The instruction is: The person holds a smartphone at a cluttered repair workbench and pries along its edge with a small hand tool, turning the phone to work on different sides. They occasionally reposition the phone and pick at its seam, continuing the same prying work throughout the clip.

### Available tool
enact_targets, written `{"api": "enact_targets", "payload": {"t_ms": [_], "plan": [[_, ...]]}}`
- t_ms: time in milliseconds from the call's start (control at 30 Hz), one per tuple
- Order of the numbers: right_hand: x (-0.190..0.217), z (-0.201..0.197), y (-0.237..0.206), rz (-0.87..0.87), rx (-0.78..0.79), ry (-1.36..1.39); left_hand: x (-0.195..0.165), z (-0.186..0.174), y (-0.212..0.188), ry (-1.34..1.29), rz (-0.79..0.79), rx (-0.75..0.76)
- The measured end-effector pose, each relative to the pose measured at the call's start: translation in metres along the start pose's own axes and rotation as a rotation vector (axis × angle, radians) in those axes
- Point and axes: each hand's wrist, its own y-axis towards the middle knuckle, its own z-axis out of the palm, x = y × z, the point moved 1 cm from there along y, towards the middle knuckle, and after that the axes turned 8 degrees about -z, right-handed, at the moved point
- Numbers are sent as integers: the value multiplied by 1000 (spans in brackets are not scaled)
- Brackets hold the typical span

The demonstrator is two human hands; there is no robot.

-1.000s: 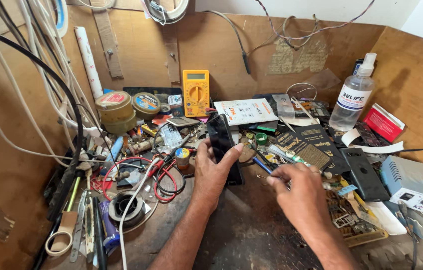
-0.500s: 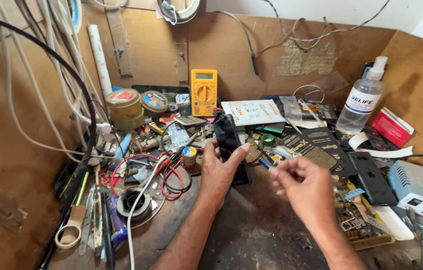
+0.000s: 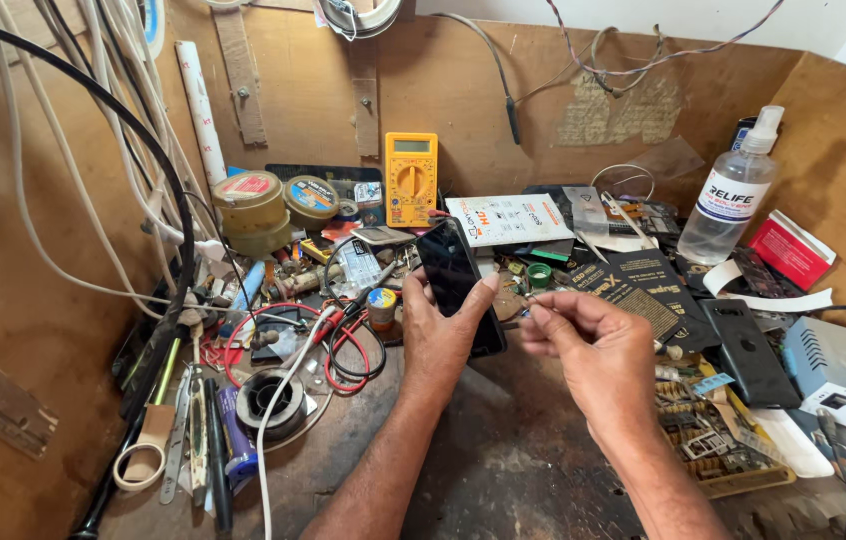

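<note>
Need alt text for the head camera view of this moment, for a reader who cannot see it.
A person's left hand grips a black phone upright over a cluttered wooden workbench, while the right hand pinches something too small to tell beside it. A yellow multimeter leans against the back wall, and a clear spray bottle stands on the right.

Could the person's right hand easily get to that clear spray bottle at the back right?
Probably yes. The right hand pinches a tiny part, so it isn't free, but only low clutter lies between it and the spray bottle, which stands upright and unblocked.
</note>
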Motion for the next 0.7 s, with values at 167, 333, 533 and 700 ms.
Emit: {"api": "enact_targets", "payload": {"t_ms": [167,333,533,700], "plan": [[5,6,-2,-144,29,-173,2,0,3,24,13,-2],[7,7,-9,-192,0,-90,5,0,4,33,27,-1],[-5,4,-18,-200,-48,-25,9,0,5,75,50,13],[-19,2,-32,-245,-78,232,13,-1,3,21,52,71]]}}
